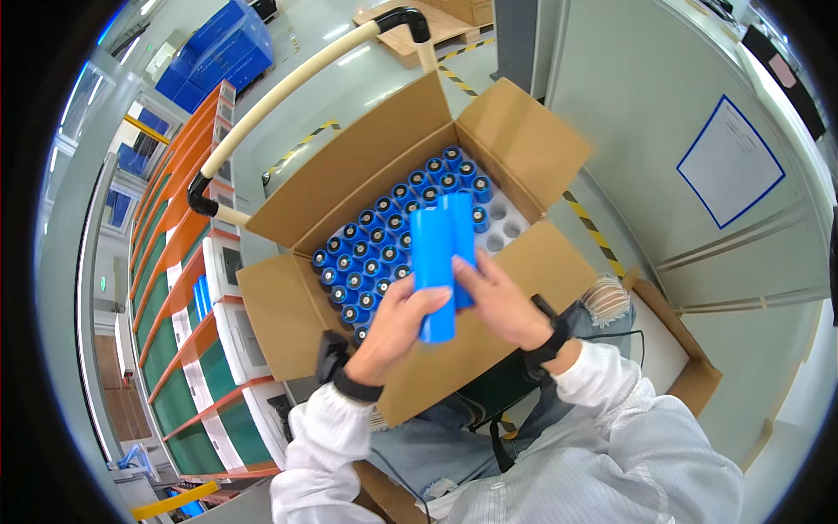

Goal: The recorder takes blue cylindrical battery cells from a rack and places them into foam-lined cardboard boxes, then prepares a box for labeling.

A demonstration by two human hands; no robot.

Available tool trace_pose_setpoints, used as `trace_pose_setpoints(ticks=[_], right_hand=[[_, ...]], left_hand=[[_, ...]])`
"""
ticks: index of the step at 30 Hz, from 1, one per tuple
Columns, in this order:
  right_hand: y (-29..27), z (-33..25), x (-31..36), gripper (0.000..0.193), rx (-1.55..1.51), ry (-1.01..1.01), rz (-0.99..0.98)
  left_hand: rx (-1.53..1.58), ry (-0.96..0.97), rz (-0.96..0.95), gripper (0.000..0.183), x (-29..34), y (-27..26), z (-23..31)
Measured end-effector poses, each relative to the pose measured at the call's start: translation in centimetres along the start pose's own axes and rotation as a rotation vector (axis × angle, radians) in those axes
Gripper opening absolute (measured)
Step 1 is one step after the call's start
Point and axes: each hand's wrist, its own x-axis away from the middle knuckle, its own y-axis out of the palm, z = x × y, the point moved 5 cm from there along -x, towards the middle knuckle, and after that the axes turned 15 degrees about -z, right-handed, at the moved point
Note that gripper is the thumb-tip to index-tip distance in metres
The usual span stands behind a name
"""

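Note:
My left hand (393, 325) is closed round a blue cylindrical battery cell (432, 253), its thumb across the lower part. Close beside it, my right hand (504, 306) grips another blue battery cell (463, 231). The two cells stand nearly side by side above an open cardboard box (349, 170), and whether they touch is hard to tell. Inside the box, rows of blue cells (367, 218) stand upright in a white foam tray (522, 218), dark ends up. Several bare round holes show at the tray's right. The held cells and my hands hide part of the rows.
A beige tubular rail (292, 87) arches behind the box. Left of it runs a green conveyor (192, 406) with orange rails. Blue bins (218, 52) are stacked far left. On the right stand a grey panel (628, 113) and another cardboard box (698, 380).

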Motion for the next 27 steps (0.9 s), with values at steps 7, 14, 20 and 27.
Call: trace_pose_setpoints(ticks=[7,14,20,27], right_hand=[[-11.8,-9.1,1.1,0.043,1.341,-0.189,0.336],[-12.7,-8.6,-7.0,0.013,2.249,0.237,0.151],[-12.8,-3.2,-9.7,0.018,2.428,0.305,-0.032],[-13.3,-1.0,-14.3,0.016,2.514,0.485,-0.108]], left_hand=[[-0.267,-0.138,0.040,0.036,-8.8,0.3,0.7],[-1.398,-0.040,0.141,0.032,-10.7,-2.2,-2.6],[-1.462,-0.157,0.201,0.042,-14.1,-2.6,-8.3],[-1.227,-0.216,0.688,0.023,-15.5,-1.6,-5.6]])
